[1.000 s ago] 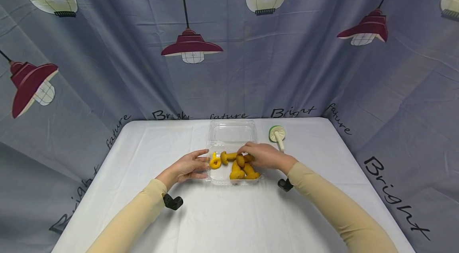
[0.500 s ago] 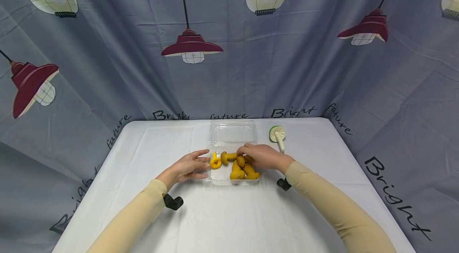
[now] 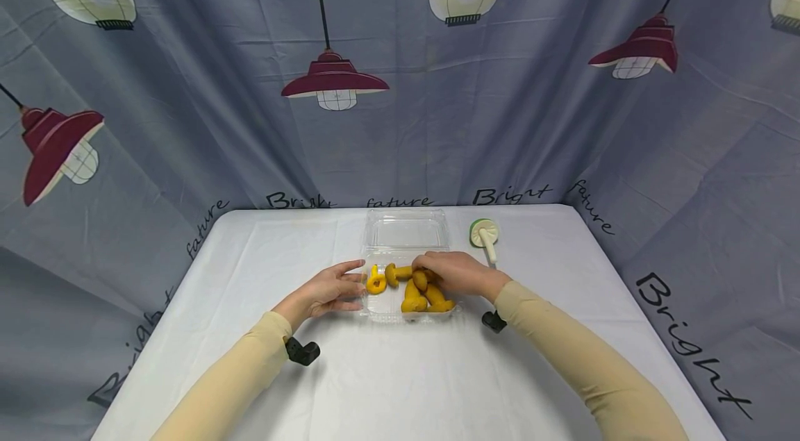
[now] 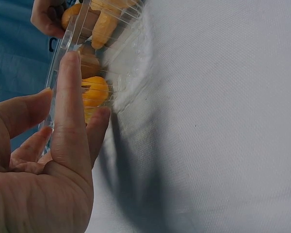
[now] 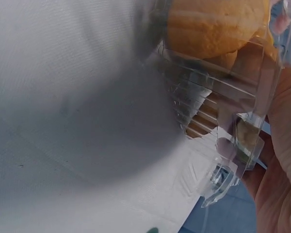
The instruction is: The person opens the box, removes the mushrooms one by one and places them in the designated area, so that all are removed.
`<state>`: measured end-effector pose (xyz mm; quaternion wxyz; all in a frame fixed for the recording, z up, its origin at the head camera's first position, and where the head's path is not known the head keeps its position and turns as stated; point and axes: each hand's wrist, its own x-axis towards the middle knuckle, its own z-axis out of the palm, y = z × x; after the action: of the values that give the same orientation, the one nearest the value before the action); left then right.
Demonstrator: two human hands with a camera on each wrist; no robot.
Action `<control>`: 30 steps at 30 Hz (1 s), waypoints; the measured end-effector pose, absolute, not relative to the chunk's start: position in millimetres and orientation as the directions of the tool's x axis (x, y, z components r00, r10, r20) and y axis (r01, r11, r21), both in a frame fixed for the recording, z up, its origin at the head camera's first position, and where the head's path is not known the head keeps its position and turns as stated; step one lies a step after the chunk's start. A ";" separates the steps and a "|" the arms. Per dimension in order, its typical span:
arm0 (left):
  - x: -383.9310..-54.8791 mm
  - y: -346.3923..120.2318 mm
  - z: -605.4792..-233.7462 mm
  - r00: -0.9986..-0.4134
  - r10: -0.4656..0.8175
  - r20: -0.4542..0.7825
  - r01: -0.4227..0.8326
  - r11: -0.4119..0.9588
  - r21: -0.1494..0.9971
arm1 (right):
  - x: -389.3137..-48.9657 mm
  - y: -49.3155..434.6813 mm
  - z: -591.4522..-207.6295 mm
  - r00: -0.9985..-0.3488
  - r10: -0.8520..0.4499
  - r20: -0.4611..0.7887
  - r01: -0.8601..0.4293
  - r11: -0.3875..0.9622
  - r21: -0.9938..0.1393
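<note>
Your right hand (image 3: 459, 272) reaches over the clear container (image 3: 382, 308) from its right side, fingers bent down to a brownish mushroom (image 3: 419, 281) whose cap shows just beside the fingertips. Whether they pinch it you cannot tell; the hand hides the stem end, and the container wall blurs your right wrist view.

Your left hand (image 3: 328, 291) has its fingers straight and spread apart, tips at the container's left edge, gripping nothing. Nearest them, inside the wall: a bright yellow mushroom (image 3: 376, 285), ring-like underside facing up, stem pointing away from you.

Between that one and your right fingertips, a second brownish mushroom (image 3: 392, 276) lies on its side, cap toward your left. Nearer you, below the right fingertips, two ochre mushrooms (image 3: 413, 302) lie side by side, caps toward the front wall.

Farther out: the lid (image 3: 406, 230) lies folded back behind the base. Beyond your right hand, outside the container, a green-and-cream mushroom (image 3: 484, 233) lies on the white tablecloth (image 3: 387, 378), stem toward you.
</note>
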<state>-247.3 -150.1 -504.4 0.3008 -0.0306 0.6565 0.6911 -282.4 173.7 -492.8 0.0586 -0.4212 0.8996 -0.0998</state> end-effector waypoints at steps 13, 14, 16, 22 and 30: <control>-246.9 -150.5 -502.3 -0.811 0.394 -0.433 -0.458 0.034 0.888 | -283.6 173.2 -487.5 -0.686 -0.727 -0.026 -0.673 0.647 -0.359; -246.7 -150.6 -502.3 -0.810 0.396 -0.432 -0.458 0.033 0.889 | -283.0 172.9 -486.8 -0.691 -0.722 -0.031 -0.664 0.651 -0.369; -246.5 -150.7 -502.2 -0.809 0.399 -0.431 -0.458 0.031 0.888 | -281.3 172.3 -484.7 -0.702 -0.711 -0.039 -0.643 0.657 -0.394; -246.7 -150.3 -502.3 -0.809 0.401 -0.430 -0.460 0.024 0.888 | -276.8 174.4 -479.0 -0.727 -0.686 -0.023 -0.574 0.625 -0.530; -247.5 -150.3 -504.1 -0.807 0.399 -0.435 -0.464 0.027 0.885 | -277.9 183.1 -474.9 -0.769 -0.638 -0.032 -0.422 0.545 -0.724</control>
<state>-247.5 -150.3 -504.1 0.3095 -0.0252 0.6463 0.6970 -277.9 183.1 -474.9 0.1478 -0.3060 0.8664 -0.3659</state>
